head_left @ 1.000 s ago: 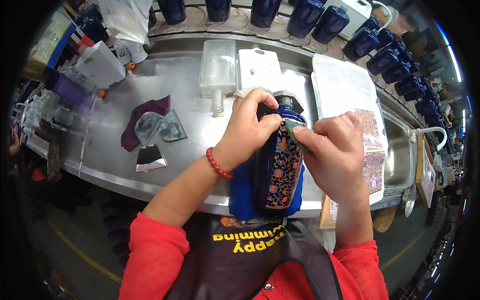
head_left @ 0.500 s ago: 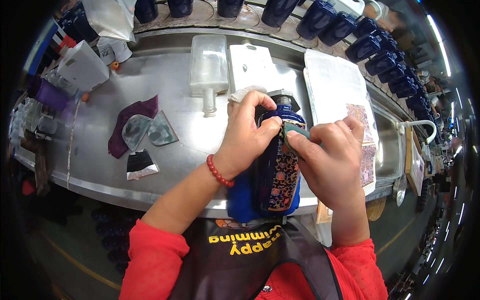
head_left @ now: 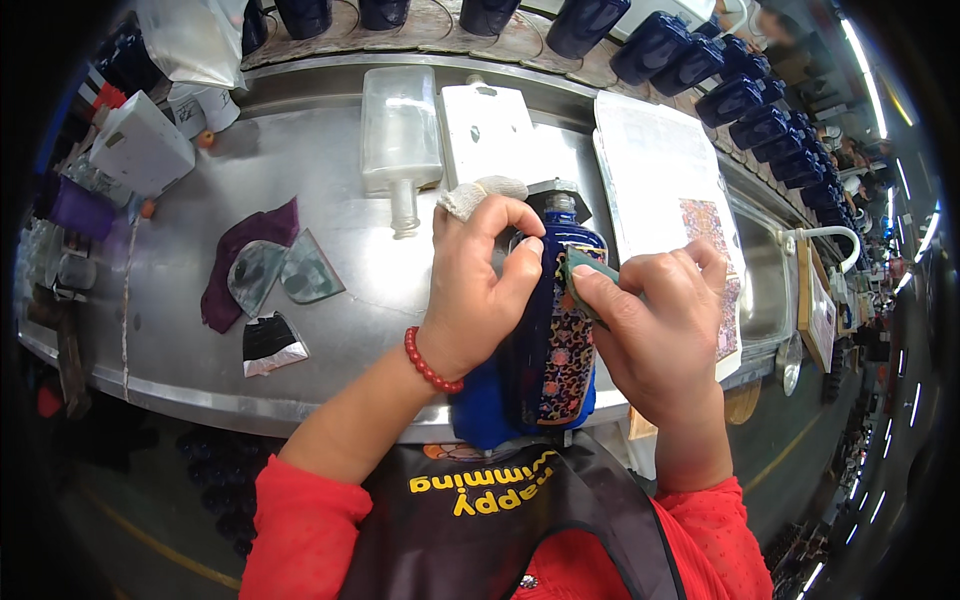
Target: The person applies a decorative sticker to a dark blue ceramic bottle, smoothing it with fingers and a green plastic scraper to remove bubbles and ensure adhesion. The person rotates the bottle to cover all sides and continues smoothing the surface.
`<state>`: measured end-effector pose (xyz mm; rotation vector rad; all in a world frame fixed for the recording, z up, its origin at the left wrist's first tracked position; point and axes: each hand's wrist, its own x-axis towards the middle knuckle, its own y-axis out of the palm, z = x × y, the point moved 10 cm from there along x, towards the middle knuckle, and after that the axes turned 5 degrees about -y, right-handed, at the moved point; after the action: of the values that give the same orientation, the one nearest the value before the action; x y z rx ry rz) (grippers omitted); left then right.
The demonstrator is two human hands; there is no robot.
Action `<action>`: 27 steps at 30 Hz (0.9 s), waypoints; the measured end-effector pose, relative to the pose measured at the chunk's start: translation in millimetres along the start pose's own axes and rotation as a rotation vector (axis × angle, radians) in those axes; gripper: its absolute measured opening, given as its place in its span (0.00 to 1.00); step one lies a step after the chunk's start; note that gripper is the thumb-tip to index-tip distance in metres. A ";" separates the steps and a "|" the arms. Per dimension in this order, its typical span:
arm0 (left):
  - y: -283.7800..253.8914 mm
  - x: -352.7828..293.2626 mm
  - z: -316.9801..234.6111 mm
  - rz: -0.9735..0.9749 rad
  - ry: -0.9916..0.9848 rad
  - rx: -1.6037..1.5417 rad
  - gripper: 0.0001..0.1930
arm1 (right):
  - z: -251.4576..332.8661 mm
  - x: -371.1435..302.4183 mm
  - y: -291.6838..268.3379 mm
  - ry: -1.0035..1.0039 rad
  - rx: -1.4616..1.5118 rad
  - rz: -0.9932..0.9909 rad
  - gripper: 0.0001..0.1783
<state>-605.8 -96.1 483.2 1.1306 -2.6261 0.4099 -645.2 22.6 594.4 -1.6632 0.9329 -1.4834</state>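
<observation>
A dark blue glossy bottle lies on its side at the front edge of the counter, neck pointing away from me. A patterned floral decal with a gold edge runs along its upper face. My left hand is curled against the bottle's left shoulder, thumb and forefinger bent close to it; its other fingertips are hidden. Between thumb and fingers of my right hand is a flat green scraper, its edge on the decal near the shoulder. A bunched greyish-white cloth shows just beyond my left hand.
Blue cloth lies under the bottle. Beyond are a clear glass bottle and a white block. Patterned sheets lie right, before a sink. Scraper pieces and purple cloth lie left. Blue bottles line the back.
The whole view has shifted slightly. My left thumb has drawn back a little to the left, away from the decal's edge. The green scraper stays against the decal near the shoulder.
</observation>
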 end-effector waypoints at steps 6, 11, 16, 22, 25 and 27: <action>-8.6 -14.3 -39.7 -0.089 0.331 0.351 0.17 | 0.4 -0.9 -0.3 0.004 0.015 0.001 0.16; -6.4 -22.8 -46.9 -0.097 0.425 0.506 0.24 | -0.5 -0.3 0.8 0.010 0.021 0.004 0.17; -2.5 -26.4 -48.4 -0.108 0.493 0.579 0.21 | -2.4 0.0 -2.8 0.026 0.020 -0.022 0.18; 1.4 -29.5 -49.6 -0.106 0.539 0.637 0.15 | -5.0 1.1 -1.9 0.037 0.046 -0.013 0.19; 1.8 -28.8 -50.6 -0.096 0.544 0.639 0.15 | -10.5 0.5 -3.1 0.076 0.075 -0.013 0.20; 0.6 -26.5 -53.3 -0.097 0.559 0.628 0.14 | -21.0 -2.3 -5.7 0.167 0.159 -0.058 0.19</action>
<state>-582.2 -59.3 523.6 1.0816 -1.9804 1.3701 -666.0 26.5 600.1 -1.4807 0.8358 -1.7106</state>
